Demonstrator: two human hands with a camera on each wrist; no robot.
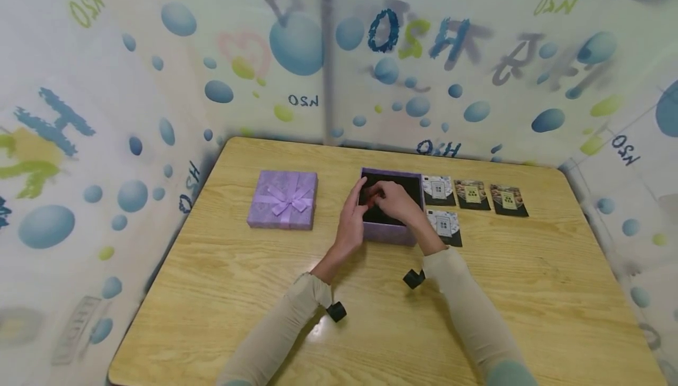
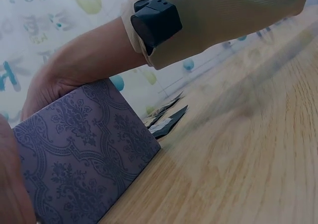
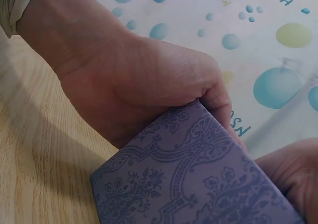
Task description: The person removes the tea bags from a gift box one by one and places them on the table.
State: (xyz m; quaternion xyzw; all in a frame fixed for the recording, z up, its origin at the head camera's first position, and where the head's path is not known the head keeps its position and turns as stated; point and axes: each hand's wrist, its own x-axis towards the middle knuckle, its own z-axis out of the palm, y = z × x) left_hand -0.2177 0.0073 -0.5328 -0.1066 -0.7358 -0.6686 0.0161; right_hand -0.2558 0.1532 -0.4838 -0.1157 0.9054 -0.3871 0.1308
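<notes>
A purple patterned box (image 1: 391,233) with a black inside stands lidless on the table. My left hand (image 1: 349,221) is at its left wall, with straight fingers along the side and the thumb over the rim. My right hand (image 1: 398,200) reaches in over the near right part of the box with its fingers bent. At those fingertips a small dark red thing (image 1: 374,200) shows; its kind is hidden by the hand. In both wrist views the box's outer wall (image 2: 84,149) hides the fingers of the hand reaching inside.
To the left lies the purple lid (image 1: 281,212) with a ribbon bow. Several small square packets stand right of the box, among them a white-and-black packet (image 1: 445,227) and a brown-and-black packet (image 1: 508,199). A patterned wall (image 1: 371,109) rises behind the wooden table (image 1: 551,292).
</notes>
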